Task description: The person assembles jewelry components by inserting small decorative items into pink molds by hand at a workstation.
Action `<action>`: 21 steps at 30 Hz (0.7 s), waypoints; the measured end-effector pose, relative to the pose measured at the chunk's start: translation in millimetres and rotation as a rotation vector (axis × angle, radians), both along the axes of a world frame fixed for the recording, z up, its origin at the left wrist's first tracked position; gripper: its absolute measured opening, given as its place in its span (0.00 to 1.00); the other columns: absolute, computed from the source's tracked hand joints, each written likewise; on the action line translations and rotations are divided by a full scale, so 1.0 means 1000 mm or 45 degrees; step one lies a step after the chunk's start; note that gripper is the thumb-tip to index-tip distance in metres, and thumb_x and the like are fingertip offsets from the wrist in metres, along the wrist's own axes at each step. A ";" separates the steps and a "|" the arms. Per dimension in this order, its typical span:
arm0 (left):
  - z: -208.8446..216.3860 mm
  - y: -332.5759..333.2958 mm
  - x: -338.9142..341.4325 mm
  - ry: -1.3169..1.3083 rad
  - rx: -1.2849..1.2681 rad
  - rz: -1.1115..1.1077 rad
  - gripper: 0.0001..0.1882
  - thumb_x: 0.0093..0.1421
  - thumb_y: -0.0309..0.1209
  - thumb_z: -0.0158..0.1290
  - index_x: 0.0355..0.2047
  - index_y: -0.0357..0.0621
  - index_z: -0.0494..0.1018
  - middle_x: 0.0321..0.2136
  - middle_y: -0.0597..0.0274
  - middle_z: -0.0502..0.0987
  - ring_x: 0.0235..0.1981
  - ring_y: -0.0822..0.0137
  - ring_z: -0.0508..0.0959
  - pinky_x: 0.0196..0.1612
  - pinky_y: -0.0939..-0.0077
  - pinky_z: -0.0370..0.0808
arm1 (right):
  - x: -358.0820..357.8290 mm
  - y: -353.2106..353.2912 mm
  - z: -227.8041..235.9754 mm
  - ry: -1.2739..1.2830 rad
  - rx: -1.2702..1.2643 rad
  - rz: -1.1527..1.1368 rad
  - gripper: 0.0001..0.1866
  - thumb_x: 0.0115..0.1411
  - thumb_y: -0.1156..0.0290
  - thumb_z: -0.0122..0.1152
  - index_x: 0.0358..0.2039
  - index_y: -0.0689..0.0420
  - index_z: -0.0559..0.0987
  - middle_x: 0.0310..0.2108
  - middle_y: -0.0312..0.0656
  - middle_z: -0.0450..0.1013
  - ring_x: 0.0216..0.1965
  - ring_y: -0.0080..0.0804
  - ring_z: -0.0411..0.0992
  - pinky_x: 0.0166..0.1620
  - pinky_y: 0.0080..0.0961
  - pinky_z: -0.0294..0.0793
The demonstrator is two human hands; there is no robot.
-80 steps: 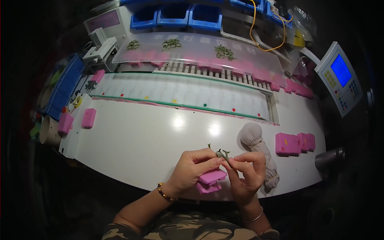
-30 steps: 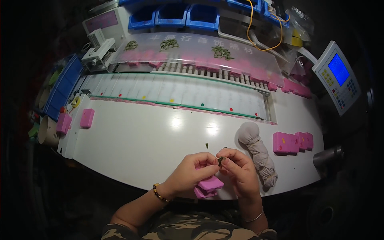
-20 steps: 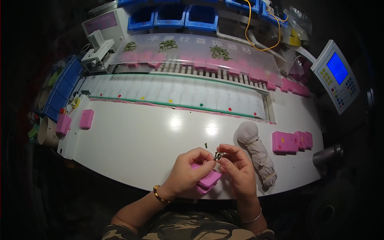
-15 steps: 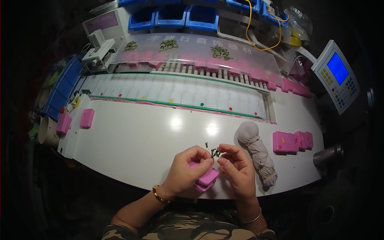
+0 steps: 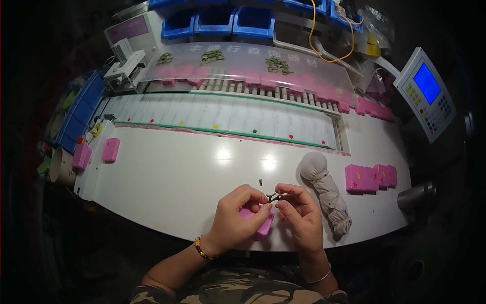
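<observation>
Near the front edge of the white table, my left hand is closed, thumb and index fingertip pinching a small dark green, branched wax-like piece. My right hand meets it from the other side, its thumb and fingertips closed at the piece's right end. Under my left fingers sits a pink mould block, partly covered by that hand; whether the hand also grips it I cannot tell. A tiny green scrap lies on the table just beyond my fingers.
Right of my hands lies a tied white cloth bundle, then a row of pink blocks. Two pink blocks are at far left. A recessed white track crosses behind; green pieces rest on a translucent cover. A keypad panel stands right.
The dark green piece has turned and tilted lower between my fingertips. The pink block has shifted slightly and shows less below my left hand. Both hands stay in nearly the same place.
</observation>
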State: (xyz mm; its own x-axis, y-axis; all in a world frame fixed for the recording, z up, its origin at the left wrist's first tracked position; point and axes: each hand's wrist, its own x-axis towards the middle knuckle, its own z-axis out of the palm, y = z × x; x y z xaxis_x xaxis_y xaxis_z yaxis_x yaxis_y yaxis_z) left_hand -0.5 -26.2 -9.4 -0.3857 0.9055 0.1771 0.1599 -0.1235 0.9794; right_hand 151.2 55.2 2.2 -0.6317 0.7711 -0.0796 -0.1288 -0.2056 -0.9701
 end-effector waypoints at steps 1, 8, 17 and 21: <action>0.000 0.000 0.001 0.002 -0.002 -0.001 0.05 0.57 0.21 0.59 0.32 0.36 0.74 0.28 0.67 0.75 0.29 0.79 0.75 0.34 0.84 0.73 | 0.001 0.000 -0.001 0.000 0.003 0.010 0.17 0.63 0.78 0.59 0.53 0.62 0.73 0.47 0.37 0.72 0.43 0.17 0.68 0.41 0.11 0.69; 0.003 0.003 0.002 0.366 0.179 0.095 0.05 0.52 0.22 0.60 0.30 0.39 0.75 0.24 0.59 0.74 0.22 0.65 0.78 0.27 0.75 0.75 | 0.002 0.001 -0.005 0.016 0.143 -0.032 0.10 0.63 0.79 0.58 0.45 0.62 0.77 0.49 0.41 0.70 0.46 0.19 0.70 0.40 0.12 0.70; 0.007 0.004 -0.003 0.775 0.313 0.138 0.08 0.49 0.20 0.61 0.31 0.42 0.76 0.22 0.60 0.74 0.20 0.64 0.74 0.23 0.73 0.70 | 0.002 -0.001 -0.002 -0.089 0.314 -0.111 0.07 0.62 0.81 0.58 0.41 0.61 0.79 0.49 0.42 0.69 0.42 0.19 0.71 0.38 0.13 0.71; 0.009 0.002 -0.004 0.875 0.375 0.175 0.09 0.48 0.20 0.62 0.30 0.43 0.76 0.22 0.61 0.74 0.20 0.64 0.74 0.23 0.73 0.70 | -0.001 -0.002 -0.001 -0.131 0.464 -0.164 0.06 0.62 0.81 0.58 0.40 0.61 0.79 0.48 0.42 0.70 0.41 0.20 0.71 0.37 0.13 0.71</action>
State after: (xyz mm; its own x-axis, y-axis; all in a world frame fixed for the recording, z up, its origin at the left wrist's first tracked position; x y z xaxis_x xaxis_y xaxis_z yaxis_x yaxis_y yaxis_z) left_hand -4.9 -24.6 -0.1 -0.2074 0.7355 0.6450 0.7551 -0.2989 0.5836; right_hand 150.7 53.6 1.5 -0.5311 0.8328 0.1559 -0.0297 0.1656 -0.9858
